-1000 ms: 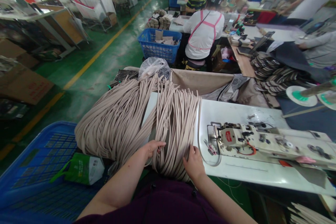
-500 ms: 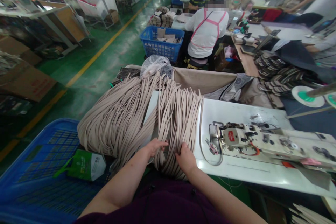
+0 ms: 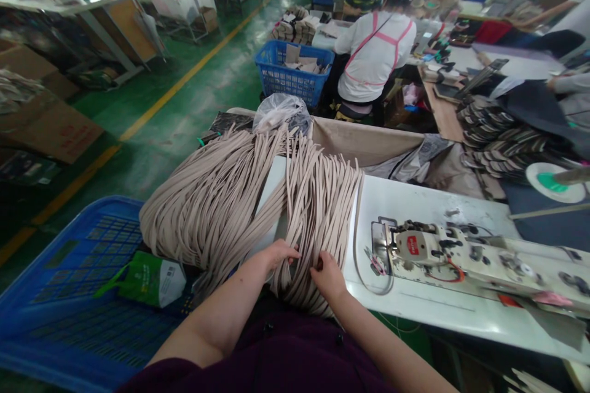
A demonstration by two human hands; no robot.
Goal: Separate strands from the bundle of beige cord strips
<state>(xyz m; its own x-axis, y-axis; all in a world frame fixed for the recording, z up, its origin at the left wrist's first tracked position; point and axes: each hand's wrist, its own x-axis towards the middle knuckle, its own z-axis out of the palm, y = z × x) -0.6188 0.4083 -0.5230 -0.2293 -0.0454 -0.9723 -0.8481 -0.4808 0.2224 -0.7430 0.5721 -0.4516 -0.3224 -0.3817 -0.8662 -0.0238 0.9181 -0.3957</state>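
A large bundle of flat beige straps (image 3: 207, 209) lies looped in two masses at the left end of a white counter (image 3: 415, 202), lower centre of the frame, and hangs over the counter's near edge. The person's left hand (image 3: 279, 256) rests at the bundle's near side, its fingers (image 3: 290, 252) half curled over the strands (whether they grip cannot be determined from this view). The right hand (image 3: 328, 276) is just beside it, in the right-hand mass, with its fingers (image 3: 319, 264) closed on a few strands. A sewing machine (image 3: 419, 245) stands on the counter to the right of the bundle, well clear of both hands. Below the bundle at lower left sits a blue plastic crate (image 3: 74, 295) holding a green bag (image 3: 154, 279). A clear plastic bag (image 3: 282, 113) lies behind the bundle. Upper centre, a co-worker in a white shirt (image 3: 375, 55) sits beyond a blue basket (image 3: 292, 70) of cardboard pieces. Stacked dark strips (image 3: 502, 147) lie at right.
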